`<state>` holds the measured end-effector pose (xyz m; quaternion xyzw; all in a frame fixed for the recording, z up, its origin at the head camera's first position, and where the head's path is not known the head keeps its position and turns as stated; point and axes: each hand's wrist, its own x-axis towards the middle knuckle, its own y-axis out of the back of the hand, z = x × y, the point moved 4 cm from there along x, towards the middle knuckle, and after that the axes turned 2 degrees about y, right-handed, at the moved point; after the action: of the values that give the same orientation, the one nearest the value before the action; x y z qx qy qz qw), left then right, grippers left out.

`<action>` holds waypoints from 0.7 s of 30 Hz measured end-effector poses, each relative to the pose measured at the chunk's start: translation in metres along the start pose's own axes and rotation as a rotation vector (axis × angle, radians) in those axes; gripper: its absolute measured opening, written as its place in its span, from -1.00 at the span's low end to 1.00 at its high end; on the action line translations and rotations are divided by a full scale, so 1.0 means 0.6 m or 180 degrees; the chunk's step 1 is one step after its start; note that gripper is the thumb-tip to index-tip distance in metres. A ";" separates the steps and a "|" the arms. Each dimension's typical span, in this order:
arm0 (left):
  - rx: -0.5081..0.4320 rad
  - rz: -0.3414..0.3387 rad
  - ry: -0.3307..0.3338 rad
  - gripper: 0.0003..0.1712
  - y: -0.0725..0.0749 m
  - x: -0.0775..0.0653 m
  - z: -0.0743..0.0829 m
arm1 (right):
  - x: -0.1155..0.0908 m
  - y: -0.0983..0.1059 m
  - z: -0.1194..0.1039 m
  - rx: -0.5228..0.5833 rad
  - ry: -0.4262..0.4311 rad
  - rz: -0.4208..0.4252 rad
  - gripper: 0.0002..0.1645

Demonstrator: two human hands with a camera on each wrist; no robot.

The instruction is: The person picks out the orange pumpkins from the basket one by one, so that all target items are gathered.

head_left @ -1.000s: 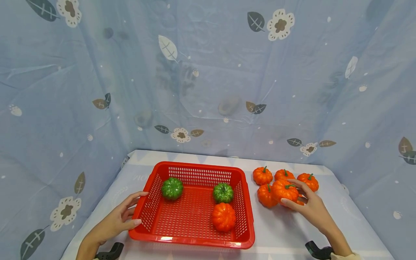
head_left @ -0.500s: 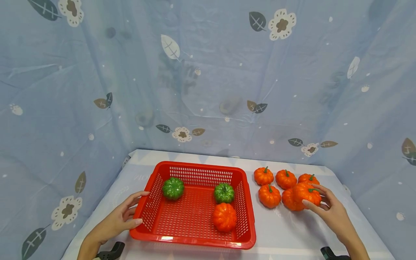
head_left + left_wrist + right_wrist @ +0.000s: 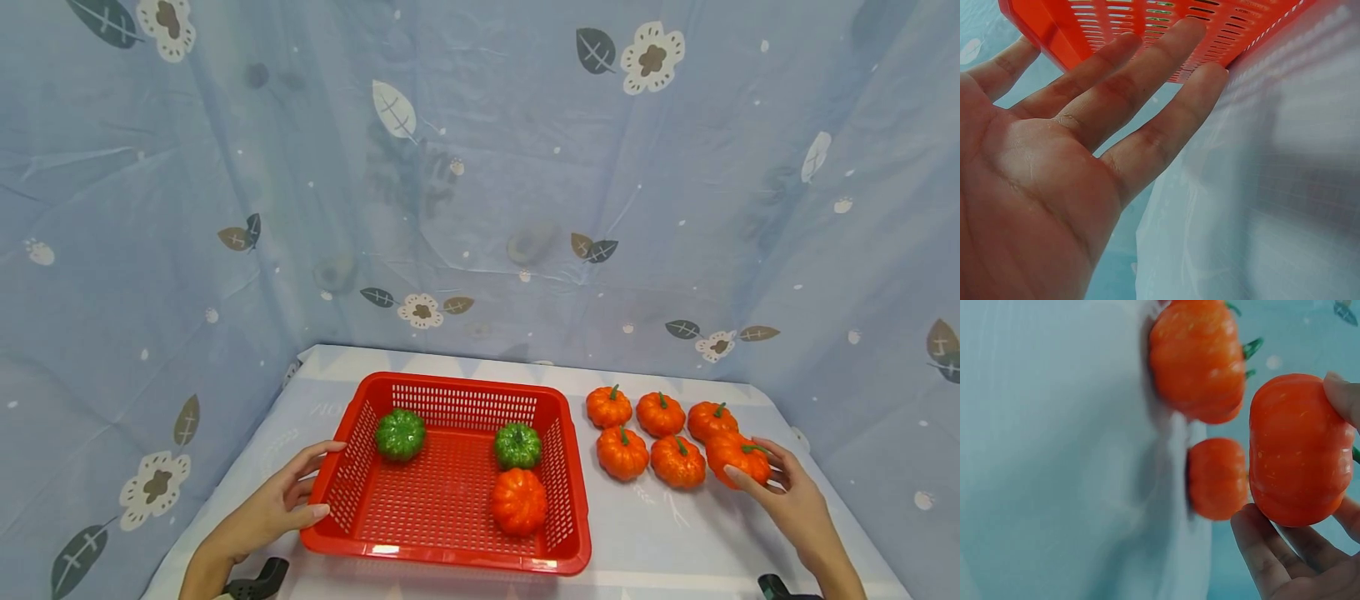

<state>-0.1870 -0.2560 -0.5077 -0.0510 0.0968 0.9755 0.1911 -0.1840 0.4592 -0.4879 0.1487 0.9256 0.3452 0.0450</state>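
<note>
In the head view, my right hand (image 3: 795, 500) holds an orange toy pumpkin (image 3: 738, 458) between thumb and fingers, its green stem turned toward the palm. The right wrist view shows this pumpkin (image 3: 1297, 450) raised off the table. My left hand (image 3: 270, 512) lies against the left side of a red plastic basket (image 3: 442, 562); its fingers stretch along the slotted wall (image 3: 1166, 15) in the left wrist view. Inside the basket are two green pumpkins, one at left (image 3: 400, 434) and another at right (image 3: 517, 446), plus an orange pumpkin (image 3: 518, 502) lying with its stem out of sight.
Right of the basket, several orange pumpkins stand on the table in two rows: a back row (image 3: 661, 414) and, before it, a front pair with one at left (image 3: 622, 452) and one at right (image 3: 678, 462). A blue patterned curtain (image 3: 480, 167) encloses the table (image 3: 637, 542).
My right hand has carried the orange pumpkin rightward, from over the front pair to the right end of the front row. The left hand and basket stay put.
</note>
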 end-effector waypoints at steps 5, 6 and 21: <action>-0.0002 -0.0010 -0.0039 -0.07 0.000 -0.001 0.001 | 0.014 -0.003 0.025 0.0023 -0.0216 -0.0012 0.24; -0.0001 -0.0009 -0.0047 -0.07 0.000 -0.001 0.001 | 0.016 -0.004 0.030 0.0039 -0.0261 -0.0024 0.25; 0.0025 0.0021 -0.0031 -0.06 -0.001 -0.002 0.002 | 0.044 -0.015 0.069 -0.0119 -0.0607 -0.0263 0.37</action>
<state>-0.1859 -0.2558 -0.5064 -0.0452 0.0998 0.9759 0.1886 -0.2039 0.4867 -0.5248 0.1417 0.9159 0.3445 0.1498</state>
